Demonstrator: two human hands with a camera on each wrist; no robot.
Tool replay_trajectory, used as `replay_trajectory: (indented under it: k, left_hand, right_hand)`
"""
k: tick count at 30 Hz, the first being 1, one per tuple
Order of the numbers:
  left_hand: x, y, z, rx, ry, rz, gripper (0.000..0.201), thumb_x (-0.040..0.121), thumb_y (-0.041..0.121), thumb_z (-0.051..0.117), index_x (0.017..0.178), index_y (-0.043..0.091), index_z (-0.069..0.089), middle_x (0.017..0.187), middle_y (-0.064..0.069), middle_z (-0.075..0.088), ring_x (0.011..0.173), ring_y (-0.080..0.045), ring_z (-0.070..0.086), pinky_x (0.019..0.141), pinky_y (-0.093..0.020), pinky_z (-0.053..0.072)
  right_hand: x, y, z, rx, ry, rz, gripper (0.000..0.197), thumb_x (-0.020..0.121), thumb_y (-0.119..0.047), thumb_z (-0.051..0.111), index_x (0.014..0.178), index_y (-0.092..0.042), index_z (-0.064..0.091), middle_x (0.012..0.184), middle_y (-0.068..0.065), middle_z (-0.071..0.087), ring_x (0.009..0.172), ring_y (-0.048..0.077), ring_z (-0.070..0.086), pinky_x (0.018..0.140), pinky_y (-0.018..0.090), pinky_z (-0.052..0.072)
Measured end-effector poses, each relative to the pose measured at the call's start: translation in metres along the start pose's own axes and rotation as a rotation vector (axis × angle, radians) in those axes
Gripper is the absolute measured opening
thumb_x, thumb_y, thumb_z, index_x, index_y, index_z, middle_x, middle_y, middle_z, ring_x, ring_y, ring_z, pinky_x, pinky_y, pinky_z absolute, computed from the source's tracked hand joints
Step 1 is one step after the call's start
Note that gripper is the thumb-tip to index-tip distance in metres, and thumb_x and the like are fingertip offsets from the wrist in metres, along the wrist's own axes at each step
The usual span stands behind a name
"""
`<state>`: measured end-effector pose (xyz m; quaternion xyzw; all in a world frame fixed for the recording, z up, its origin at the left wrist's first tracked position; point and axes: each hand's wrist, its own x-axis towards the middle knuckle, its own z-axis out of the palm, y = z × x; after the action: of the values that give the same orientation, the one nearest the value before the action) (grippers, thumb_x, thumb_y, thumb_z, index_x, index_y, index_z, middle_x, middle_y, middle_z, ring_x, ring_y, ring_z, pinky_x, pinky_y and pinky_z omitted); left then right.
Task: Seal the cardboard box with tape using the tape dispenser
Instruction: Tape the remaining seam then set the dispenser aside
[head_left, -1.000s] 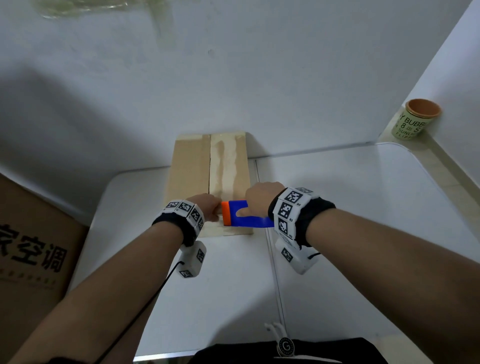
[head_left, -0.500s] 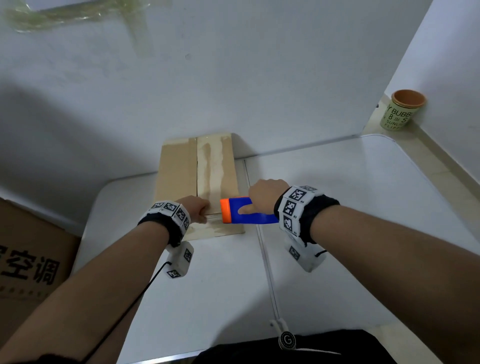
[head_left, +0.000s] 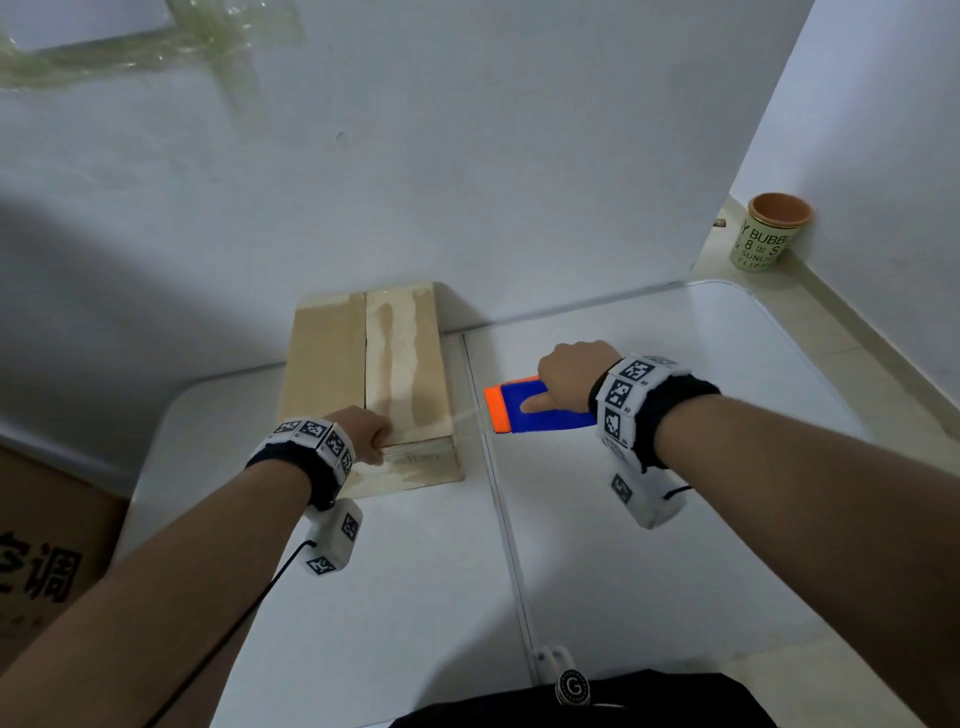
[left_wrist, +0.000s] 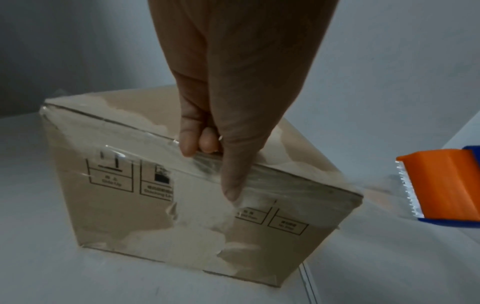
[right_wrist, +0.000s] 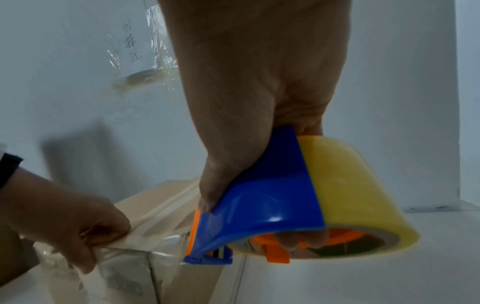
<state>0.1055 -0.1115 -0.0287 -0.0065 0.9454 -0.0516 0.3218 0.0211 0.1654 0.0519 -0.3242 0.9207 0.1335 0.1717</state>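
A person's left hand (head_left: 363, 434) pinned clear tape (left_wrist: 262, 176) against the near top edge of the cardboard box (head_left: 332, 364), fingers curled over the rim, apparently to anchor the strip. The right hand (head_left: 571, 371) gripped the blue-and-orange tape dispenser (head_left: 524, 410) just right of the box on the white table (head_left: 675, 519), fingers hooked through the yellowish roll (right_wrist: 358, 185). Only the wrist views showed film stretched from box corner to the dispenser's toothed blade (left_wrist: 407, 195); the head view barely registered it.
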Motion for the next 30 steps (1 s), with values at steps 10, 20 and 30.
replay_trajectory:
  k: [10,20,30]
  left_hand:
    - [-0.014,0.002,0.016,-0.082,0.177,-0.016,0.019,0.087,0.022,0.063,0.084,0.016,0.046,0.1,-0.004,0.054,0.087,-0.022,0.055,0.075,-0.031,0.047]
    - [0.003,0.023,0.019,-0.202,0.31,0.137,0.026,0.089,0.034,0.06,0.095,0.012,0.047,0.089,0.0,0.044,0.077,-0.019,0.048,0.067,-0.03,0.039]
    - [0.012,0.028,0.003,-0.123,0.213,0.194,0.044,0.085,0.05,0.06,0.101,0.011,0.047,0.092,0.001,0.044,0.08,-0.018,0.047,0.07,-0.029,0.039]
  right_hand:
    - [0.016,-0.016,0.021,0.095,-0.016,0.047,0.05,0.091,-0.054,0.046,0.059,-0.017,0.039,0.06,-0.003,0.043,0.049,0.011,0.039,0.052,0.023,0.031]
    - [0.023,-0.028,0.031,0.128,-0.04,0.084,0.048,0.092,-0.057,0.044,0.074,-0.013,0.048,0.062,-0.003,0.042,0.056,0.015,0.045,0.056,0.026,0.034]
    - [0.029,-0.03,0.037,0.172,-0.04,0.099,0.051,0.092,-0.058,0.044,0.064,-0.015,0.041,0.061,-0.003,0.043,0.06,0.016,0.048,0.062,0.028,0.038]
